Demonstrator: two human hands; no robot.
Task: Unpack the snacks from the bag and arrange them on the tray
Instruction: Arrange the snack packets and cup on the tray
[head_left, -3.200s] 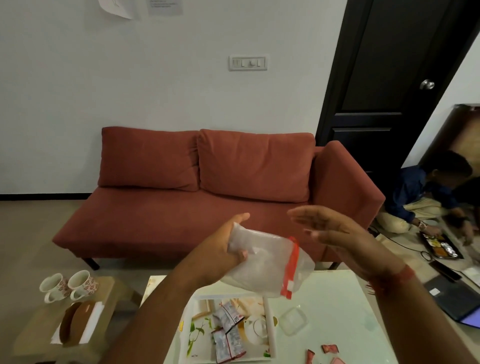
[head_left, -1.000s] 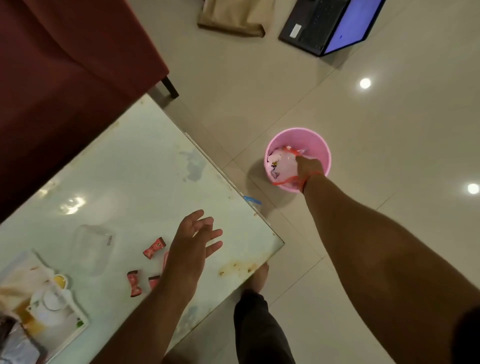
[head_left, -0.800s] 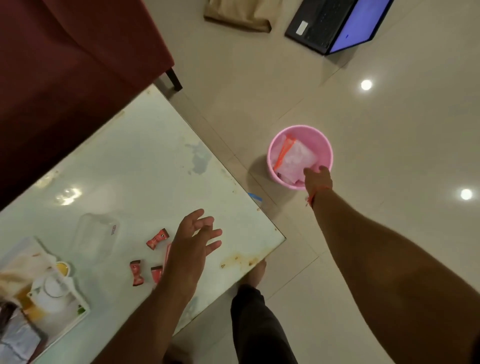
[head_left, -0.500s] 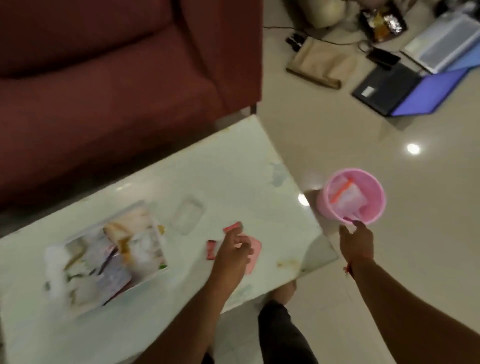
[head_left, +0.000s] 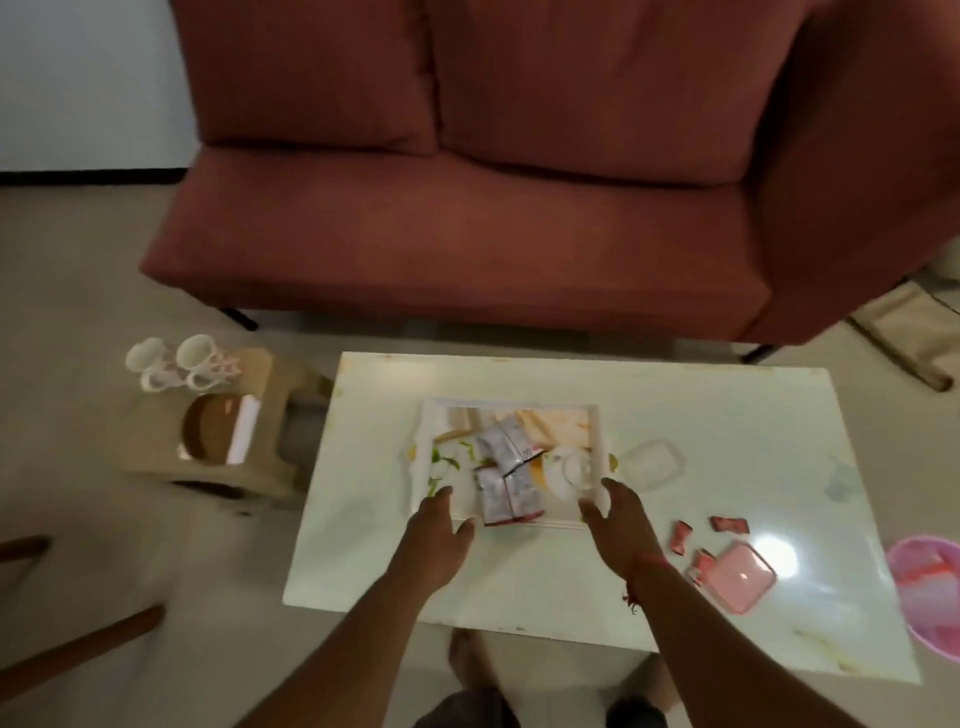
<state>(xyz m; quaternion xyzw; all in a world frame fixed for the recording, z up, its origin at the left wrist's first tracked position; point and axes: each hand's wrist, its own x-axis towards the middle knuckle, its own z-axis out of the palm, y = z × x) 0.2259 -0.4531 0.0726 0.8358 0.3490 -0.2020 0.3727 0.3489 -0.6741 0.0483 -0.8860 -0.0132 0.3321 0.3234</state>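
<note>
A white picture-printed tray sits in the middle of the white table. Several silvery-pink snack packets lie on the tray in a loose pile. My left hand rests at the tray's near left corner, fingers on the rim and thumb spread. My right hand is at the near right corner, fingers apart against the rim. Neither hand holds a snack. The clear zip bag lies inside the pink bin on the floor at the far right.
Small red wrapped candies and a pink square lid lie on the table right of the tray. A clear plastic container sits beside the tray's right edge. A low stool with two cups stands left. A red sofa is behind.
My right hand dropped the empty zip bag into the pink bin and came back. Both hands moved to the tray's near corners, and my view swung back over the table.
</note>
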